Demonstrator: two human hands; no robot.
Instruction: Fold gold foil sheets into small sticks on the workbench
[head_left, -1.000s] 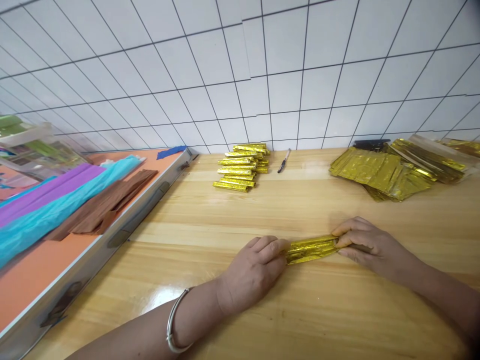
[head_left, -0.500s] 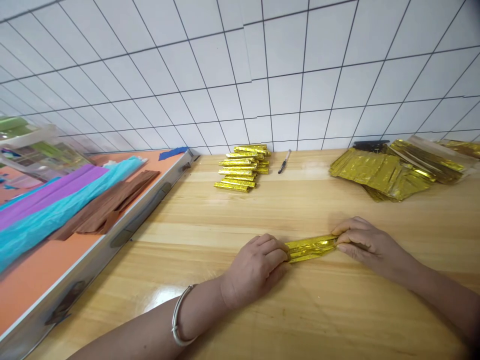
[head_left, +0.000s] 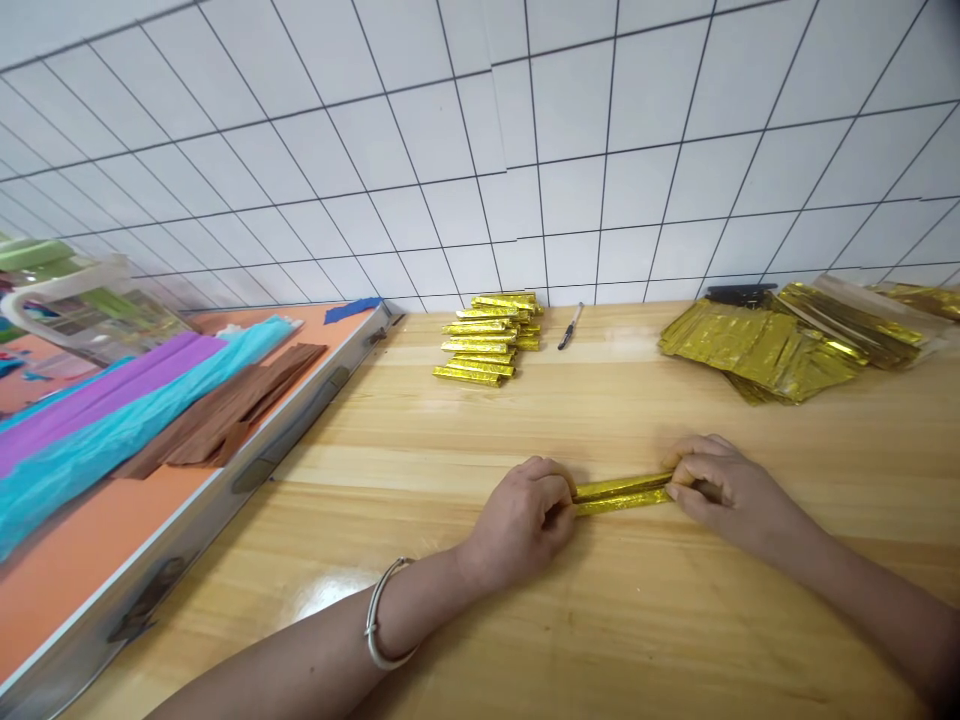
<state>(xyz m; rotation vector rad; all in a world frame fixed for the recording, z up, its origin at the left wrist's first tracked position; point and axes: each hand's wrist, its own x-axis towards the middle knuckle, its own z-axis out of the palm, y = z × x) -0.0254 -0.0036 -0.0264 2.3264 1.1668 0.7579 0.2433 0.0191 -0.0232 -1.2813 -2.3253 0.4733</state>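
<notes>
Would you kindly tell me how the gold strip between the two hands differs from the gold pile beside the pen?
The gold strip is gripped at its ends by the left hand and right hand, while the gold pile lies untouched. The gold strip is nearer the person; the gold pile sits by the wall. The gold pile gathers many narrow pieces, unlike the gold strip. Both are shiny gold.
</notes>
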